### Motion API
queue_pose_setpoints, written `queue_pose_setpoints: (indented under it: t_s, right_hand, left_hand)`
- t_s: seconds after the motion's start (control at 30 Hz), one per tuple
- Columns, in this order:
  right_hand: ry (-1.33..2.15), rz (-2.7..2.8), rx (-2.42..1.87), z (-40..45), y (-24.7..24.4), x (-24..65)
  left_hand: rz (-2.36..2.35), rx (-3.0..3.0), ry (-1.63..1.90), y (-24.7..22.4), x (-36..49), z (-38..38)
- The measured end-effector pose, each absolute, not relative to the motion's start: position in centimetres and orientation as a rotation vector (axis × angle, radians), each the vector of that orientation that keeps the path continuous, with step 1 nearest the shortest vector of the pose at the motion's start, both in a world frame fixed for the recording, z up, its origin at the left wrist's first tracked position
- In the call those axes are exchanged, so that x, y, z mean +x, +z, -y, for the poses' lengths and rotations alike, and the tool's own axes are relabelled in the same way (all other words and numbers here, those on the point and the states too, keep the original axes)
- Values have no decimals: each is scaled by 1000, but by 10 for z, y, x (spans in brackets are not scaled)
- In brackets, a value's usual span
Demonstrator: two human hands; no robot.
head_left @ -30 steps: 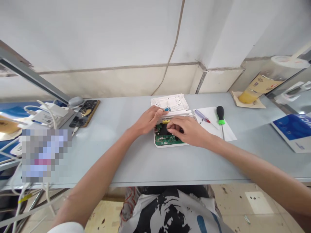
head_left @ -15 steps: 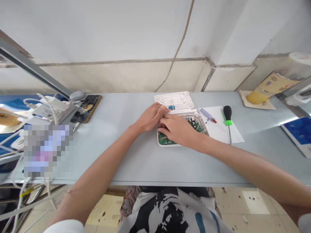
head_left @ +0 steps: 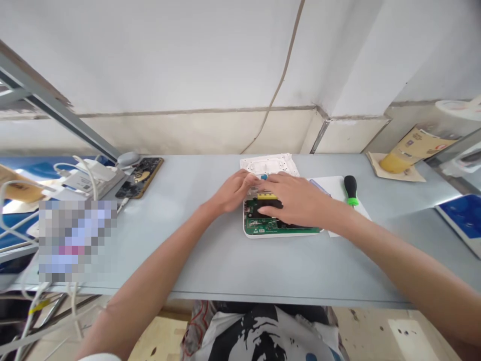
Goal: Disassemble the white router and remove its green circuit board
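Note:
An opened white plastic device, router-like, lies on the table, with a green circuit board (head_left: 259, 230) in its lower half. Yellow ports (head_left: 267, 196) line the board's back side. The white cover half (head_left: 268, 164) lies just behind it. My left hand (head_left: 235, 193) is at the back left corner, fingers curled in; what they pinch is hidden. Across the board reaches my right hand (head_left: 296, 200), thumb apart from the other fingers, which rest near the back edge and hide much of the board. A small blue piece (head_left: 264, 177) shows between the hands.
A black and green screwdriver (head_left: 350, 190) lies on white paper (head_left: 336, 185) at the right. Further right a cup with yellow drink (head_left: 398, 155) leans. At the left are a phone (head_left: 141, 178), white adapters with cables (head_left: 88, 175) and a pixelated area.
My right hand has shifted from the board's left part toward its back edge, thumb now apart, uncovering the yellow ports. My left hand stays at the back left corner. The view has tilted slightly up.

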State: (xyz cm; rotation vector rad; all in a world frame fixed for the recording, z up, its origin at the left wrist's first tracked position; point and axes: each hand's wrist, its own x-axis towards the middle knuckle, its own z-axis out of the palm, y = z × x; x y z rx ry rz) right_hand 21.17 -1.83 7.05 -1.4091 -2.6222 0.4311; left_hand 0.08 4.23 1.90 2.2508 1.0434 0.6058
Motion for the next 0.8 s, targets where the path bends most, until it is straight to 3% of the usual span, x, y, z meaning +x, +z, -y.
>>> queue_pose_setpoints:
  t_s: [0.13, 0.37, 0.8]
  right_hand:
    - [647, 2763, -1356, 20, 76, 223]
    - [612, 2734, -1339, 16, 65, 221]
    - [174, 2594, -1531, 4, 30, 207]
  left_hand:
    - [-1072, 2201, 613, 18, 0, -41]
    - [-1087, 2230, 606, 19, 2, -40]
    - [-1089, 2253, 611, 15, 5, -42]
